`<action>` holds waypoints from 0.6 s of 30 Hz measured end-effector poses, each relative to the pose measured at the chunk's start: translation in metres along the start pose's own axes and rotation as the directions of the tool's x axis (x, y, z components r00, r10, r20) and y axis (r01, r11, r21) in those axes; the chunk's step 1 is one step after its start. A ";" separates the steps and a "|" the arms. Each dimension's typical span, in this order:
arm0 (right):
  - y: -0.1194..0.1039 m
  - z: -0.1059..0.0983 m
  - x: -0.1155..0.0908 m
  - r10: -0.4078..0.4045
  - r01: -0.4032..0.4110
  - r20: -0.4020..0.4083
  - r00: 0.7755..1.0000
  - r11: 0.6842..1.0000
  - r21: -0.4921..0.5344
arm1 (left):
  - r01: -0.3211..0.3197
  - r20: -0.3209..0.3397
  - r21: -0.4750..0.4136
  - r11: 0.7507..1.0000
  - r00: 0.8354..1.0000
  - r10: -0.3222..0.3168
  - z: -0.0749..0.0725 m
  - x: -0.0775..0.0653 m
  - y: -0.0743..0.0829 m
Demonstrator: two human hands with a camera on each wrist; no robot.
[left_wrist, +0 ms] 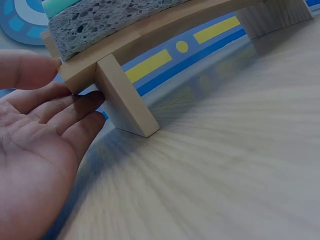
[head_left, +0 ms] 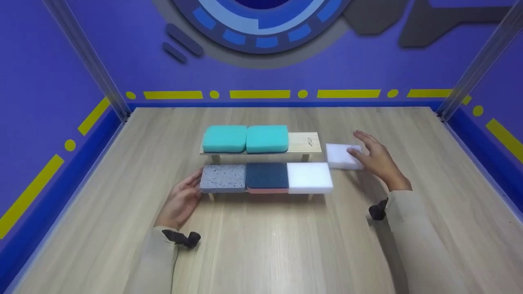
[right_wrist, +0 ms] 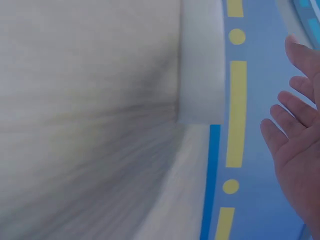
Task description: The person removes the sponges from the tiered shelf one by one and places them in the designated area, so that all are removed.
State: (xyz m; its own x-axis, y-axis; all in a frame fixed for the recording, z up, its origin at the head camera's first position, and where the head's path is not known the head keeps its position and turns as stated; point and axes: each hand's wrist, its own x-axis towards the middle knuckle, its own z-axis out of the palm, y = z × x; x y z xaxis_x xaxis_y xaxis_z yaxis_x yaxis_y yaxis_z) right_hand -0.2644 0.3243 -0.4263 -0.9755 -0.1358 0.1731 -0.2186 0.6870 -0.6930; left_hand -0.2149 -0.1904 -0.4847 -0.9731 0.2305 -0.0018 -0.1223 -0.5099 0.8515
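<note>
At the left end of the front wooden stand [left_wrist: 82, 75], my left hand [head_left: 179, 200] has its thumb tip right at the board's corner, with loosely straight fingers below and behind it. On that stand lie a speckled grey pumice-like sponge [head_left: 223, 179], a dark-topped sponge [head_left: 267, 175] with a pinkish underside, and a white sponge block [head_left: 309, 177]. Another white sponge block [head_left: 337, 156] is right of the stands. My right hand [head_left: 378, 161] is spread beside it, its thumb overlapping the block in the head view. The right wrist view shows these fingers apart from the block.
Behind the front stand is a second wooden stand [head_left: 304, 143], bearing two turquoise sponges [head_left: 224, 139] [head_left: 267, 139] on its left and middle. Both stands are on a wood-grain table [head_left: 261, 245]. Blue-purple walls [head_left: 261, 77] with yellow markings enclose the table's back and sides.
</note>
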 end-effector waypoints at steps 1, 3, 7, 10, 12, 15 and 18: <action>-0.003 -0.001 0.001 -0.016 0.016 -0.008 1.000 1.000 0.012 | 0.001 0.003 -0.001 1.000 1.000 -0.001 0.000 0.000 0.000; -0.009 -0.002 0.001 -0.041 0.042 -0.019 0.999 0.999 0.034 | 0.003 0.007 -0.005 1.000 1.000 -0.003 -0.001 -0.001 0.000; -0.021 -0.003 0.004 -0.076 0.077 -0.023 0.997 0.996 0.046 | 0.001 0.005 -0.012 1.000 1.000 -0.001 -0.001 -0.003 0.000; -0.029 -0.004 0.006 -0.088 0.089 -0.017 0.996 0.995 0.044 | -0.001 0.004 -0.014 1.000 1.000 0.001 -0.001 -0.003 -0.001; -0.035 -0.005 0.008 -0.093 0.093 -0.012 0.996 0.995 0.042 | -0.002 0.005 -0.011 1.000 1.000 0.002 -0.001 -0.002 -0.001; -0.044 -0.006 0.009 -0.100 0.100 -0.009 0.995 0.995 0.030 | -0.003 0.013 -0.006 1.000 1.000 0.003 -0.001 -0.001 0.000; -0.052 -0.007 0.010 -0.108 0.108 0.001 0.994 0.994 0.023 | -0.001 0.014 -0.006 1.000 1.000 0.001 0.000 0.000 0.000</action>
State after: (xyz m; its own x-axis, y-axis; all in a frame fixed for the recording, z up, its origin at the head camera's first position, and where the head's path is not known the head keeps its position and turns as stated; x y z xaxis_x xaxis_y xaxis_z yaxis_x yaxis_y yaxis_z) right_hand -0.2625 0.2920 -0.3833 -0.9461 -0.2102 0.2466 -0.3236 0.6518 -0.6859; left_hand -0.2146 -0.1906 -0.4849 -0.9704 0.2416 0.0061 -0.1230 -0.5153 0.8481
